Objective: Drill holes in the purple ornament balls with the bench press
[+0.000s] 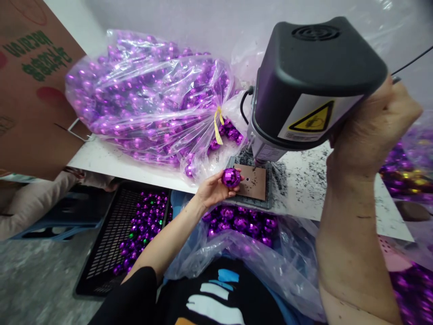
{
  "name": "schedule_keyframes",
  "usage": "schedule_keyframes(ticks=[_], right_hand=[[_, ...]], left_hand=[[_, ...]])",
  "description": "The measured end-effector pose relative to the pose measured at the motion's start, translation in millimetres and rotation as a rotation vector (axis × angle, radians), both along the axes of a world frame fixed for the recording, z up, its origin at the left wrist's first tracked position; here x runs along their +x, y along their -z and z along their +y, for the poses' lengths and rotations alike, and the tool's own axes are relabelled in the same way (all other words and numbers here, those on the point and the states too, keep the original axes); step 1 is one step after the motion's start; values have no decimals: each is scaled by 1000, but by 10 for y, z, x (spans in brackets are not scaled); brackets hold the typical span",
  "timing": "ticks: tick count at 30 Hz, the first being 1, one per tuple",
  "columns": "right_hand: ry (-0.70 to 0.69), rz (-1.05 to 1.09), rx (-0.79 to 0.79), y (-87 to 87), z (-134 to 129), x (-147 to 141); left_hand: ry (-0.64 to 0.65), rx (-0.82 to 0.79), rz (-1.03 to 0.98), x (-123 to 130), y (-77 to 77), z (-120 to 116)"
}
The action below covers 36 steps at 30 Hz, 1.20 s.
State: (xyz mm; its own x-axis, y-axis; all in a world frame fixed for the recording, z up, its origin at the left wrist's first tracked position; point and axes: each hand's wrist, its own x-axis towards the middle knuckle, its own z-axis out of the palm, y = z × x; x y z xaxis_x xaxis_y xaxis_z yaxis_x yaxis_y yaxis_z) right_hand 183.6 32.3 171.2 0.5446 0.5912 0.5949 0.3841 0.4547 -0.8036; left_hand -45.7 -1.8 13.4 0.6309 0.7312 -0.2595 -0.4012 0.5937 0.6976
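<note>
A shiny purple faceted ball (231,178) sits in the fingers of my left hand (215,188), at the left edge of a small brown plate (257,183) on the press base. Over that plate stands a black bench press (304,81) with a yellow warning label. My right hand (379,117) is raised at the right side of the press head, its fingers curled; what they hold is hidden behind the housing. An open plastic bag of purple balls (241,223) lies in my lap, just below the table edge.
A tied clear bag of purple balls (149,99) fills the table's back left. Beside it stands a cardboard box (30,90). Below left, a black crate (101,253) holds small purple and green balls. Another person's sleeve (37,203) shows at left. Dark specks litter the white table (304,189).
</note>
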Motion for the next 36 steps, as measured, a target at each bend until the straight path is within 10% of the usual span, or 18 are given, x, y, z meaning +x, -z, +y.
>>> schedule_keyframes(ticks=[19, 36], right_hand=[[-34, 4, 15, -58, -54, -72], [4, -48, 28, -41, -30, -41]], left_hand=[[-41, 367, 211, 34, 34, 6], [-259, 1133, 1047, 452, 86, 122]])
